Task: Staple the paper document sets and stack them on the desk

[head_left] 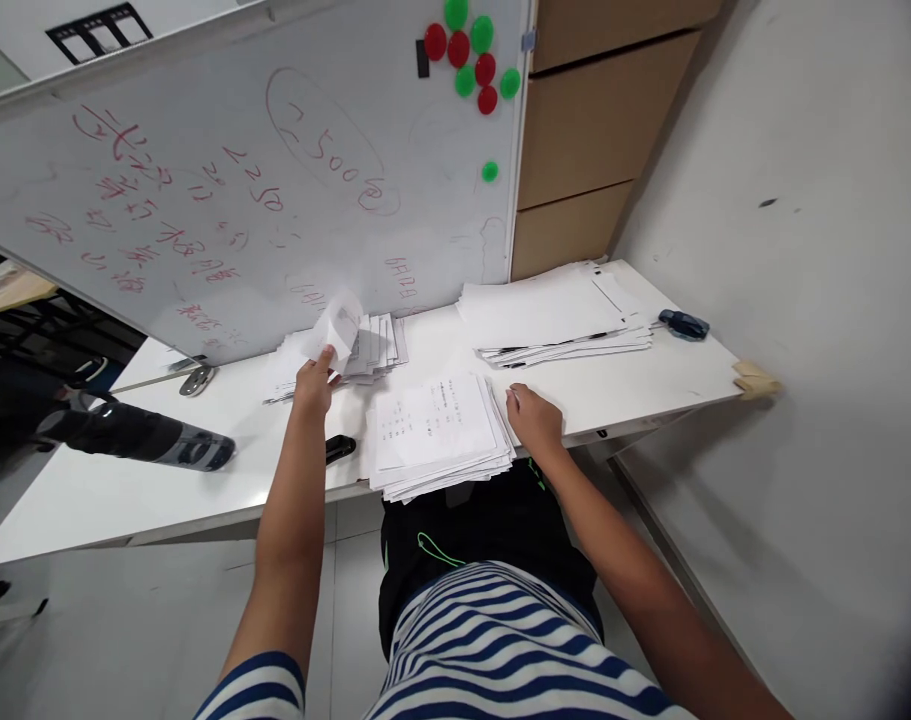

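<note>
Bright, even indoor light — soft shadows on right wall; wide-angle stretch toward edges.

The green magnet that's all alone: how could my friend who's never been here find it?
Look at the big whiteboard at the back of the white desk, then go to its upper right part. Below the bunch of red and green magnets there, near the board's right edge, is the lone green magnet. Its neighbours crowd together, but this one sits apart.

White table (432, 345), paper stacks (436, 425), black bottle (159, 437), computer mouse (197, 380), dark pouch (684, 324).
</note>
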The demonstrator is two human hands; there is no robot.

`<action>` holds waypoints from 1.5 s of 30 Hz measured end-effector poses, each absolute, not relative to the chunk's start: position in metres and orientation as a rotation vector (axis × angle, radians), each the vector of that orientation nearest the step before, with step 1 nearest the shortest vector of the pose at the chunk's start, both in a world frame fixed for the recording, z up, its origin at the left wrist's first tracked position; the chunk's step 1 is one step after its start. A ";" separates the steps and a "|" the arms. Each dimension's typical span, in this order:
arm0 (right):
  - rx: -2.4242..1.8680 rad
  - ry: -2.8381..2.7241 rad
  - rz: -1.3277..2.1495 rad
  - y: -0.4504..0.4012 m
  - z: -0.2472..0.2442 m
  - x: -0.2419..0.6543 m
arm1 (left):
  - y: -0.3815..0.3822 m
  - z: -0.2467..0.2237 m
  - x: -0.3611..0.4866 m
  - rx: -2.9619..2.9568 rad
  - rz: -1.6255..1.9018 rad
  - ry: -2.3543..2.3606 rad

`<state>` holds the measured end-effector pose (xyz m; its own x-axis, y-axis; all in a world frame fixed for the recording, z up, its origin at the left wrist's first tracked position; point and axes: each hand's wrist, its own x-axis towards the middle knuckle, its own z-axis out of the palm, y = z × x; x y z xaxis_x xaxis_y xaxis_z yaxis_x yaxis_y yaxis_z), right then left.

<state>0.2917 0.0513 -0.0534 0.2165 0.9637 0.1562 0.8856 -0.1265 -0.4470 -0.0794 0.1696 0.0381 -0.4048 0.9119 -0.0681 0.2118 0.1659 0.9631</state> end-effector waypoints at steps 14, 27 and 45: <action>-0.953 -1.167 1.206 0.010 -0.001 0.264 | 0.010 0.061 0.005 0.539 1.252 0.773; -0.892 -0.928 1.508 -0.003 0.031 0.240 | -0.009 0.044 0.009 0.517 1.286 0.751; -1.191 -1.262 0.888 0.002 0.041 0.255 | 0.003 0.084 -0.025 1.396 1.132 1.197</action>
<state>0.2547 0.0021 0.0406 0.1413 0.9652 0.2201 0.1187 0.2042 -0.9717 -0.0252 0.0032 0.0839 0.0948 0.9933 0.0660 0.1217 -0.0774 0.9895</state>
